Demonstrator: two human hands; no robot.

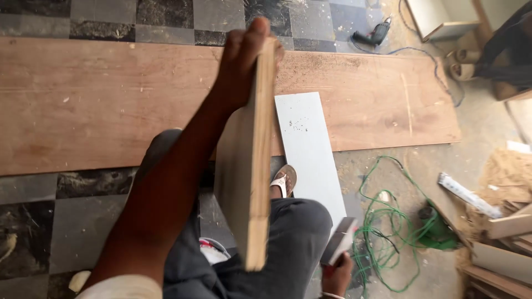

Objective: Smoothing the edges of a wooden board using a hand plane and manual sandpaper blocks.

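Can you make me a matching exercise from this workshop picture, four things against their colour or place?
Things:
1. wooden board
2. coiled cable
3. power drill
4. white panel

Descriptions:
A. green, on the floor to the right
B. held upright on edge in the left hand
C. flat on the floor beside the sandalled foot
D. lying at the far end of the plywood sheet

Pairs: 1-B, 2-A, 3-D, 4-C

plywood sheet [83,99] on floor | white panel [310,149] | green cord [388,221] | drill [374,34] | sawdust pile [507,171]
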